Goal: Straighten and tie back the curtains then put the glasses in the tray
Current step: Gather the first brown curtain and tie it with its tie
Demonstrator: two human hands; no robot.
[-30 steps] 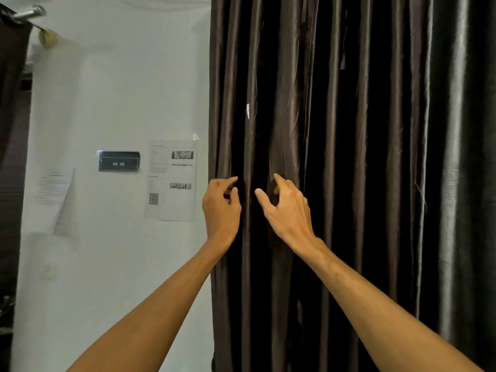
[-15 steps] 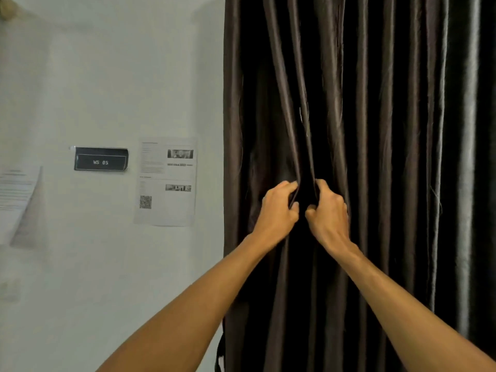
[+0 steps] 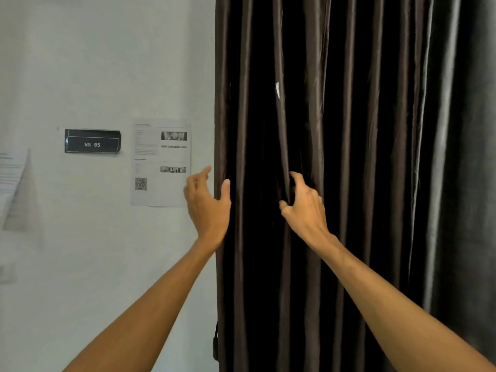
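Left of frame: white wall (image 3: 94, 63), black "WS 05" plate (image 3: 92, 141), paper sheet (image 3: 161, 162). Centre to right: dark brown curtain (image 3: 375, 157) (satin sheen), vertical pleats. Left hand (image 3: 208, 210): fingers spread, thumb on curtain's left edge. Right hand (image 3: 304, 210): fingers curled, pinching one pleat.

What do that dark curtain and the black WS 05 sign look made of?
dark curtain: woven cloth with a satin-like sheen, perhaps synthetic; pale highlights run down its soft folds.
WS 05 sign: probably printed paper or thin card, matte; it lies flat on the wall and its edges look slightly uneven.
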